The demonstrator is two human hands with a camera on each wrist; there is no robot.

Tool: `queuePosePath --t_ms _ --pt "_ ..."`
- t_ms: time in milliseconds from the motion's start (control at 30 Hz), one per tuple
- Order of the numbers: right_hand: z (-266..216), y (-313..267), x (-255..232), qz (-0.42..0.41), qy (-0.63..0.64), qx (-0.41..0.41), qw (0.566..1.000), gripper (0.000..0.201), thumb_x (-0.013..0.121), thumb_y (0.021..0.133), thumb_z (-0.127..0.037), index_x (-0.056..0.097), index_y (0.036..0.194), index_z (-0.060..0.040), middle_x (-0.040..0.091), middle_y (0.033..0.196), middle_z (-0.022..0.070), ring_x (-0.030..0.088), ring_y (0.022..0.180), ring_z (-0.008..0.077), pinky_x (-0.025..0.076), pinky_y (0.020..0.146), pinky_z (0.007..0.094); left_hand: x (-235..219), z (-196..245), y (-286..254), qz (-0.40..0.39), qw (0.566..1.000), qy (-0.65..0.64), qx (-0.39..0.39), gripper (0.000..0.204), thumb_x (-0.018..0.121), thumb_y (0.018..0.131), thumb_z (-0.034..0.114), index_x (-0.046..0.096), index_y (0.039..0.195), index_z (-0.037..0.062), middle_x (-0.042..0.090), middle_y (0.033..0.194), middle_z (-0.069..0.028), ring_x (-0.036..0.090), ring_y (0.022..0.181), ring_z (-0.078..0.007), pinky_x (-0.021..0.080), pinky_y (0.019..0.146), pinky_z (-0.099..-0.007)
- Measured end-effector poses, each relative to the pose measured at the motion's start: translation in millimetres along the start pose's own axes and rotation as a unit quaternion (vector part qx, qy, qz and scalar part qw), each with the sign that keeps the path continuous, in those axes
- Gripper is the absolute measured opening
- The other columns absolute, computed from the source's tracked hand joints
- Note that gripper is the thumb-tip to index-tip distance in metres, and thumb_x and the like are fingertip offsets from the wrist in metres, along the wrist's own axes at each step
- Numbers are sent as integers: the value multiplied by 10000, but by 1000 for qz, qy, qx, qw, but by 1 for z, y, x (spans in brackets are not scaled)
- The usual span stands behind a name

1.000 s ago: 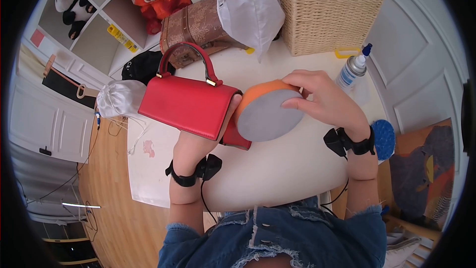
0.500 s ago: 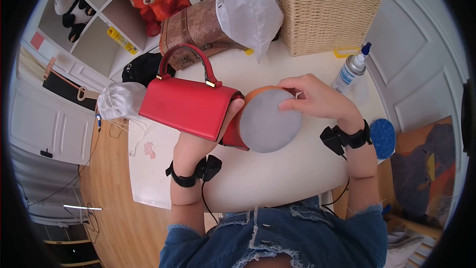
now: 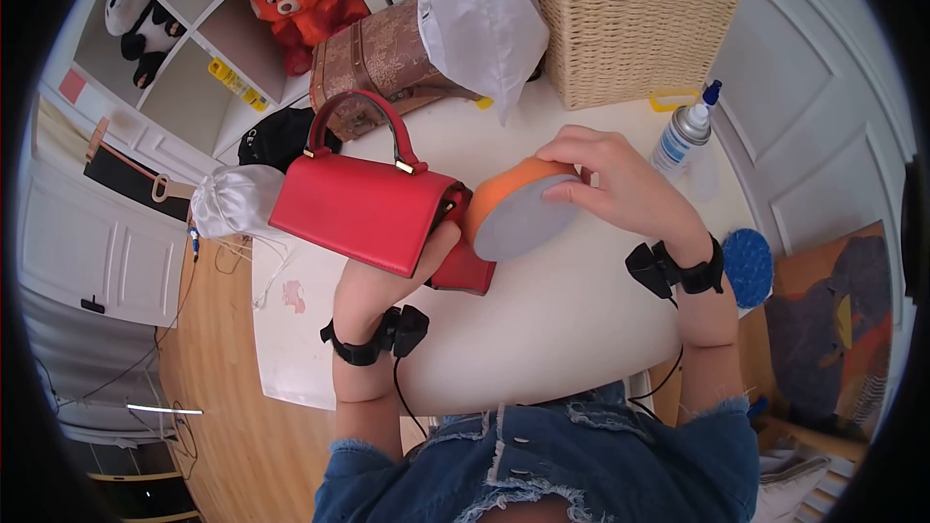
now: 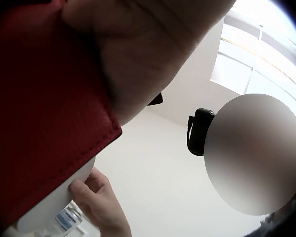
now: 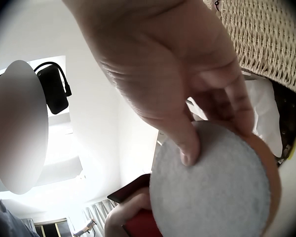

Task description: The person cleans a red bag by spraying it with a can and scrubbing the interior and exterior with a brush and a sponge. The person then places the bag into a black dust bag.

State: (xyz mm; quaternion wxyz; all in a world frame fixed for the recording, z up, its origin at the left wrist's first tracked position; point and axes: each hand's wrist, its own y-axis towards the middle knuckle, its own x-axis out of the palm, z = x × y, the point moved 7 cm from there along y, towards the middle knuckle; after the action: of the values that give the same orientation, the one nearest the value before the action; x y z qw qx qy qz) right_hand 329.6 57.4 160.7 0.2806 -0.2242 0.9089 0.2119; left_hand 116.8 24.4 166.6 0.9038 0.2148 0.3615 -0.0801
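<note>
A red handbag (image 3: 354, 213) with a top handle is held up over the white table, its front flap toward the head camera. My left hand (image 3: 383, 281) grips it from below, thumb at the bag's right end; most of the fingers are hidden behind the flap. My right hand (image 3: 620, 184) pinches a round sponge pad (image 3: 528, 218), orange with a flat grey face, between thumb and fingers. The pad's left edge is right at the bag's side. In the right wrist view, my thumb presses on the pad's grey face (image 5: 212, 187).
On the table (image 3: 562, 329) are a spray can (image 3: 678, 140), a wicker basket (image 3: 635, 24), a white cloth bag (image 3: 480, 19), a brown patterned case (image 3: 373, 53), a black cap (image 3: 281, 136) and a white satin pouch (image 3: 237, 199). A blue round pad (image 3: 748, 269) lies at the right.
The sponge pad first dipped with its grey face toward the head camera, then tilted back and rose, showing more orange. The handbag's right end now gapes slightly more beside my left thumb.
</note>
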Motion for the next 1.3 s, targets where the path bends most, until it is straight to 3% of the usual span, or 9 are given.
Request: queuePosePath --t_ms 167,267,367,700,767,900,967,1067,1300 --pt "-18 -1 -4 78 -80 -96 989 290 686 788 -41 605 1051 49 573 931 126 575 749 263 466 671 311 -2 6 1 18 999 5 31 313 674 781 123 639 1086 59 638 956 -118 616 879 -299 491 756 -371" --pt "-20 -5 -11 96 -55 -66 992 255 649 791 -67 643 1040 -13 572 912 148 572 834 331 468 740 389 -1 3 1 13 1000 8 20 311 677 780 122 640 1082 59 642 958 -113 618 881 -295 491 758 -369" --pt "-26 -7 -18 117 -96 -58 987 237 648 785 -54 638 1019 -17 564 918 146 576 844 336 470 738 388 1 1 1 -2 1000 -12 12 288 689 794 135 645 1067 58 648 954 -107 622 886 -285 491 760 -367" --pt "-10 -7 17 63 -186 -77 978 234 674 759 -25 612 983 2 522 868 125 555 843 302 465 740 382 1 11 6 7 1000 6 18 238 708 845 191 648 1023 44 656 950 -106 634 862 -268 495 749 -343" --pt "0 -8 26 -6 -252 -47 966 162 591 781 -48 649 932 -43 531 844 132 566 865 289 492 737 383 -2 17 6 23 999 16 34 237 704 848 186 645 1023 38 656 937 -107 634 853 -267 496 732 -342" --pt "-12 -10 32 17 -261 -86 961 135 572 782 -54 634 900 -38 533 851 127 566 872 282 496 736 372 -1 13 6 22 1000 1 16 241 706 848 190 642 1020 34 655 921 -104 633 840 -263 494 714 -339" --pt "-21 -9 24 40 -272 -89 957 229 682 747 -45 612 964 -26 514 881 106 553 841 279 488 740 358 0 12 6 13 1000 -7 4 237 703 849 194 642 1014 36 654 913 -96 632 831 -257 491 710 -338" --pt "-37 -12 10 95 -239 -97 961 228 683 743 -44 612 959 -27 513 884 106 557 822 278 483 728 361 -2 18 7 13 1000 11 22 233 698 853 198 643 1012 37 652 907 -92 630 827 -254 489 708 -336" --pt "-20 -12 29 40 -260 -78 962 208 571 759 -27 631 958 -44 517 863 111 557 878 275 498 735 364 -2 16 7 25 999 6 28 242 698 852 198 638 1025 38 650 914 -96 627 823 -261 487 705 -337"
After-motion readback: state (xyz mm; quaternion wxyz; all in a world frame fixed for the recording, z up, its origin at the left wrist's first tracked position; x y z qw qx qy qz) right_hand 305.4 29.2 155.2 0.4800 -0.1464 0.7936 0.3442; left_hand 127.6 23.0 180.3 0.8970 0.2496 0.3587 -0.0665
